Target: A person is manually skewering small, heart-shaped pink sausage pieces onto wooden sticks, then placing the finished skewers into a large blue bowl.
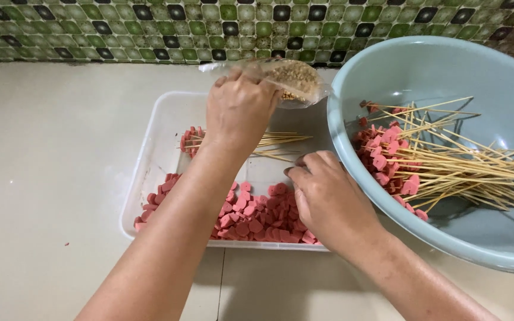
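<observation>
The left hand [239,110] is raised over the clear plastic tray [150,148], and its fingers are closed around a small clear bag of brown crumbs [295,80]. The right hand [322,199] rests low in the tray, its fingers bent over the pink sausage slices [251,217], but I cannot tell if they pinch one. Just beside the tray, a pale blue basin [447,65] holds finished skewers [447,169].

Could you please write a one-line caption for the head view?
Left hand grips a clear bag over a tray of pink slices.
</observation>
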